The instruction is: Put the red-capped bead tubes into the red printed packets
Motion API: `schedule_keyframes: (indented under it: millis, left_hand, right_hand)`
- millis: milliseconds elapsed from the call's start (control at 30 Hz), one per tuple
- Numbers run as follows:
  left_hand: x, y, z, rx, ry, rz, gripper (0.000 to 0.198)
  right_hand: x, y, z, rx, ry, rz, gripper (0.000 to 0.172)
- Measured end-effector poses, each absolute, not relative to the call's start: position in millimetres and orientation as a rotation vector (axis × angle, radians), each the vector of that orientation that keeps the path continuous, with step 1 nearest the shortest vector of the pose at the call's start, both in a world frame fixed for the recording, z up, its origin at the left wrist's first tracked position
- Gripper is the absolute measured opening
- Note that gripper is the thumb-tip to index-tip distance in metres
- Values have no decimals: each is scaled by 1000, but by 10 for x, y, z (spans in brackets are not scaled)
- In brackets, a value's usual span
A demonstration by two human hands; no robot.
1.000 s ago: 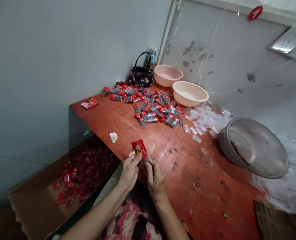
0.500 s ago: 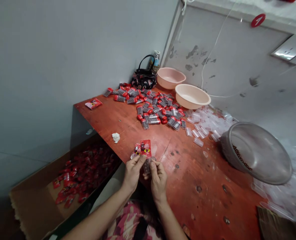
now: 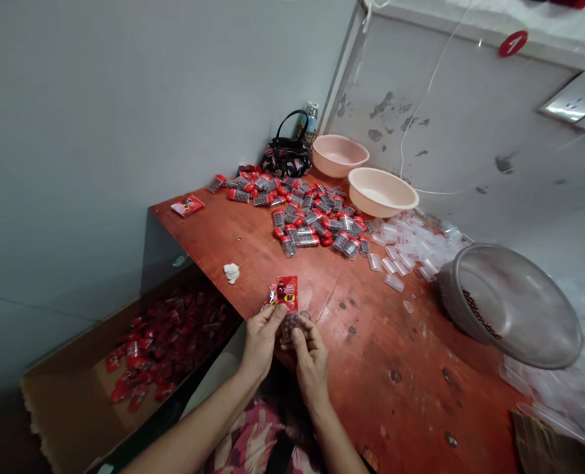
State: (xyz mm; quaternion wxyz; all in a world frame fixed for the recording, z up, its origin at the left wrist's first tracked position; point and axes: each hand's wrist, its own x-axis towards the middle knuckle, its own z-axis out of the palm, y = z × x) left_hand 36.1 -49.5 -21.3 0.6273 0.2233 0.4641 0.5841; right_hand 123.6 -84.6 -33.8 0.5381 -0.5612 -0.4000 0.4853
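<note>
Near the table's front edge, my left hand (image 3: 261, 339) is closed, its thumb and fingers pinching a red printed card (image 3: 287, 289) at the lower edge. Directly below the card is a clear plastic pack of dark round balls (image 3: 291, 322); whether the two are joined is hidden by my fingers. My right hand (image 3: 312, 352) is closed on the right side of this pack. Part of another red printed card (image 3: 271, 296) shows behind, to the left. Farther back lies a pile of similar clear packs with red tops (image 3: 316, 220).
Empty clear plastic cases (image 3: 403, 243) lie beside two pale basins (image 3: 383, 192). A grey bowl (image 3: 509, 306) with small brown balls tilts at the right. A cardboard box (image 3: 65, 408) of red packs sits below left. A handbag (image 3: 286, 158) and crumpled tissue (image 3: 231, 272) are on the table.
My right thumb and fingers have shifted slightly on the clear pack and now cover more of its lower part. My left hand keeps its pinch; the view has moved a little.
</note>
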Motion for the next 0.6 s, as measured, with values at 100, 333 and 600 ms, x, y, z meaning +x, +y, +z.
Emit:
schedule_keyframes:
  millis: [100, 333, 600]
  left_hand:
    - [358, -501, -207, 472, 1014, 1326, 28]
    - [339, -464, -157, 398, 883, 1307, 24]
    - [327, -453, -222, 527, 974, 1255, 24]
  right_hand:
    - [1236, -844, -348, -1338, -950, 1150, 29]
    - [1241, -847, -339, -1311, -918, 1170, 28]
    - [1250, -849, -339, -1302, -915, 1179, 28]
